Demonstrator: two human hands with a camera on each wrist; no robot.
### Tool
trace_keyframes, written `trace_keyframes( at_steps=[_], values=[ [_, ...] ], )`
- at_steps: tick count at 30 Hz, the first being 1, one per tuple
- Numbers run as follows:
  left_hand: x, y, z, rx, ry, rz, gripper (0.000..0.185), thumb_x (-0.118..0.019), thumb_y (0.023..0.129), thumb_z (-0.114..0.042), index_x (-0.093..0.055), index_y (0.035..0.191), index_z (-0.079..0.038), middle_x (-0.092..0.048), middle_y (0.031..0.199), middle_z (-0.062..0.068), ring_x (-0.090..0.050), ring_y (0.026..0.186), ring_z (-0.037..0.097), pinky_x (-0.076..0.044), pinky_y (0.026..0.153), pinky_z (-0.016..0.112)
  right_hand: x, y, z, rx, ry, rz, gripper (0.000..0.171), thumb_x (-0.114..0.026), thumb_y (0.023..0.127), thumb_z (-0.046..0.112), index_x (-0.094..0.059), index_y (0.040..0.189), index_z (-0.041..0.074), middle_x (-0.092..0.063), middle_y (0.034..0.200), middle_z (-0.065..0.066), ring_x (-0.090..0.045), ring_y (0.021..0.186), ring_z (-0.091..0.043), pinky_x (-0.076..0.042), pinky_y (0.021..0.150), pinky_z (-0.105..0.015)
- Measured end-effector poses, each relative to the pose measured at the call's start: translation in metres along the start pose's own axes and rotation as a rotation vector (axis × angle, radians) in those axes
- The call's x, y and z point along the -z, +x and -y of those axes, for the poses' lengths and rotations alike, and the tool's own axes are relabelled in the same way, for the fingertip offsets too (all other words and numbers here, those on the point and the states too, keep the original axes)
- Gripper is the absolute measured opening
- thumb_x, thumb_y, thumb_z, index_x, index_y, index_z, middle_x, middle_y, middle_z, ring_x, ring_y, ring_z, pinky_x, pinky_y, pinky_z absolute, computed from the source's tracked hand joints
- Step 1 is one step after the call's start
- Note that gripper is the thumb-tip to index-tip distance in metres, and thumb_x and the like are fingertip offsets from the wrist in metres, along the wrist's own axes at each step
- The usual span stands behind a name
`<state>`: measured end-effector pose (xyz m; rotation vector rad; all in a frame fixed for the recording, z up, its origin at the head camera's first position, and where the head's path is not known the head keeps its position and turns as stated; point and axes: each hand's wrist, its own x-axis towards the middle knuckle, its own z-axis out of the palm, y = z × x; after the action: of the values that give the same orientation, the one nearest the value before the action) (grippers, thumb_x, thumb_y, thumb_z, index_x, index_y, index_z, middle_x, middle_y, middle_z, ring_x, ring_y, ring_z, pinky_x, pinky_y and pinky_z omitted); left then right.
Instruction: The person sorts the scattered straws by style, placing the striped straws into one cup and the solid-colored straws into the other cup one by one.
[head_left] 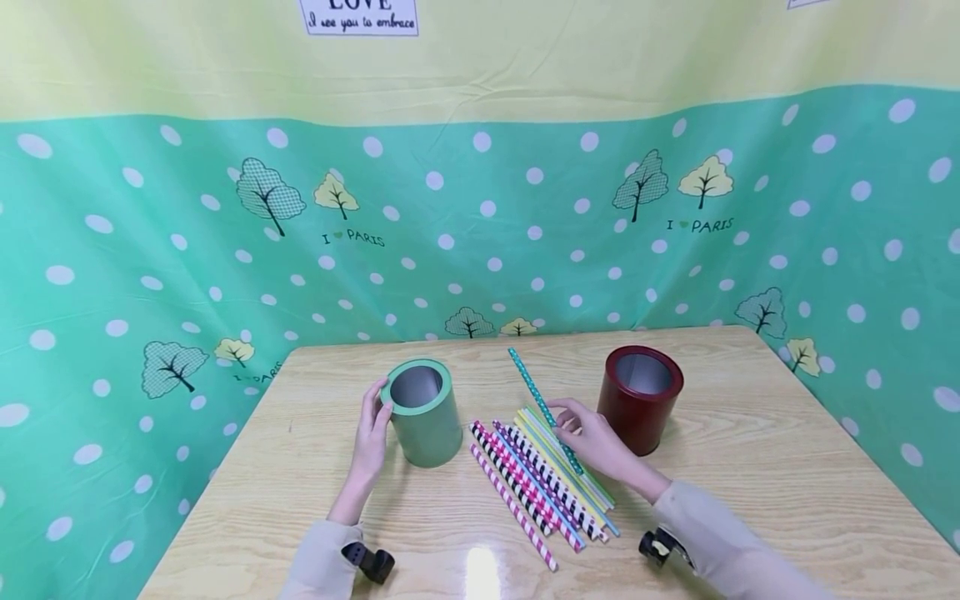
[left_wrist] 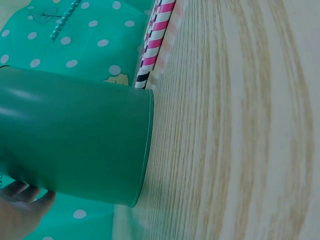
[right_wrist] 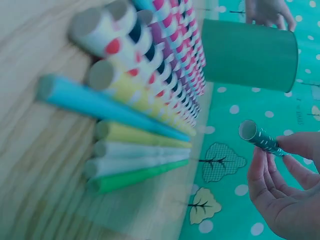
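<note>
My left hand (head_left: 371, 433) holds the side of a green can (head_left: 429, 435) near its rim, and the can stands upright with its mouth open. In the left wrist view the fingertips (left_wrist: 44, 202) lie against the can's smooth wall. Between thumb and fingers, my right hand (head_left: 592, 437) pinches a teal paper straw with white dots (head_left: 531, 385). The straw is slanted above a spread of several paper straws (head_left: 513, 506), striped, spotted and plain. From the right wrist, the straw's hollow end (right_wrist: 248, 130) faces the camera.
A dark red can (head_left: 637, 412), also upright with its mouth open, stands just beyond my right hand. The wooden table (head_left: 247, 500) ends at a green dotted backdrop (head_left: 480, 242). Black wrist straps with small devices (head_left: 367, 560) sit over both sleeves.
</note>
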<state>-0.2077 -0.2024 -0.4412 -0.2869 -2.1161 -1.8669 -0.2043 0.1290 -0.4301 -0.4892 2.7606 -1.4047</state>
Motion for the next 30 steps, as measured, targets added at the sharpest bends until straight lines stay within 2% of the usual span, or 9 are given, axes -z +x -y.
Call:
trace_keyframes(
  at_steps=[4, 15, 22, 27, 30],
  values=[
    [0.000, 0.000, 0.000, 0.005, 0.009, -0.012, 0.042, -0.032, 0.096, -0.017, -0.025, 0.136, -0.006, -0.030, 0.137, 0.020, -0.025, 0.127, 0.035, -0.022, 0.101, 0.051, -0.003, 0.003, 0.009, -0.015, 0.039, -0.005, 0.040, -0.058, 0.083, 0.006, -0.050, 0.122, 0.010, -0.057, 0.089, -0.001, -0.053, 0.077, -0.013, -0.046, 0.065, -0.022],
    [0.000, 0.000, 0.001, 0.001, 0.029, -0.022, 0.041, -0.033, 0.096, -0.018, -0.027, 0.135, -0.006, -0.033, 0.135, 0.021, -0.028, 0.125, 0.036, -0.023, 0.100, 0.052, -0.012, 0.013, 0.031, 0.020, 0.176, 0.015, 0.045, -0.055, 0.084, 0.003, -0.042, 0.127, 0.003, -0.055, 0.094, -0.009, -0.054, 0.084, -0.018, -0.049, 0.066, -0.023],
    [0.000, 0.001, 0.003, 0.003, 0.036, -0.019, 0.042, -0.034, 0.096, -0.022, -0.028, 0.134, -0.008, -0.034, 0.134, 0.021, -0.029, 0.125, 0.036, -0.024, 0.099, 0.052, -0.020, 0.023, 0.041, 0.052, 0.239, 0.021, 0.043, -0.053, 0.083, -0.002, -0.042, 0.125, 0.000, -0.053, 0.095, -0.012, -0.054, 0.084, -0.021, -0.048, 0.064, -0.022],
    [0.000, 0.001, 0.004, 0.005, 0.036, -0.027, 0.042, -0.034, 0.095, -0.023, -0.028, 0.134, -0.008, -0.035, 0.133, 0.020, -0.030, 0.124, 0.035, -0.025, 0.099, 0.051, -0.023, 0.027, 0.052, 0.048, 0.308, 0.020, 0.042, -0.052, 0.081, -0.005, -0.040, 0.121, 0.000, -0.051, 0.095, -0.014, -0.053, 0.084, -0.022, -0.049, 0.063, -0.025],
    [0.000, 0.001, 0.004, 0.002, 0.035, -0.027, 0.042, -0.034, 0.096, -0.024, -0.028, 0.134, -0.008, -0.035, 0.134, 0.021, -0.029, 0.125, 0.035, -0.024, 0.099, 0.052, -0.019, 0.025, 0.068, 0.049, 0.357, 0.025, 0.041, -0.051, 0.080, -0.006, -0.038, 0.119, -0.002, -0.050, 0.095, -0.017, -0.052, 0.085, -0.025, -0.050, 0.065, -0.030]
  ],
)
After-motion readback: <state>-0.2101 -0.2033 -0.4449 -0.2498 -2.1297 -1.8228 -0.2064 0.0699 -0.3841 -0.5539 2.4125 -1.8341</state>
